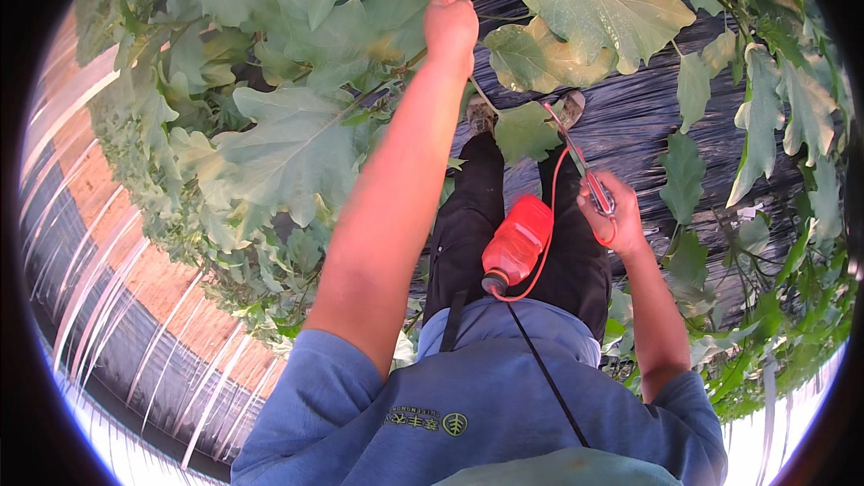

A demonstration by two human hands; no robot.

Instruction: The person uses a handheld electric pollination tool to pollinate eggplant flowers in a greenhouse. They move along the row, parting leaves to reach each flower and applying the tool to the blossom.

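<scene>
My left hand [451, 27] is raised among broad lobed leaves that look like eggplant. Its fingers are curled around a plant stem, mostly hidden by the hand. Below it, a thin leaf stalk runs down to a small green leaf [526, 131]. In my right hand [617, 212] is a slim metal hand tool [574, 152] with red handles, its reddish tip touching or just in front of that leaf. A thin red tube [554, 196] links the tool to a red translucent plastic bottle [518, 239], which hangs at my waist with its dark cap towards me.
Large yellowing leaves [601, 0] overhang the space ahead. Black plastic mulch film [648, 108] covers the ground around my shoes [574, 108]. Dense foliage [290, 142] crowds the left, with more leaves [756, 121] at the right. White strings [158, 344] rise beyond bare soil [172, 310].
</scene>
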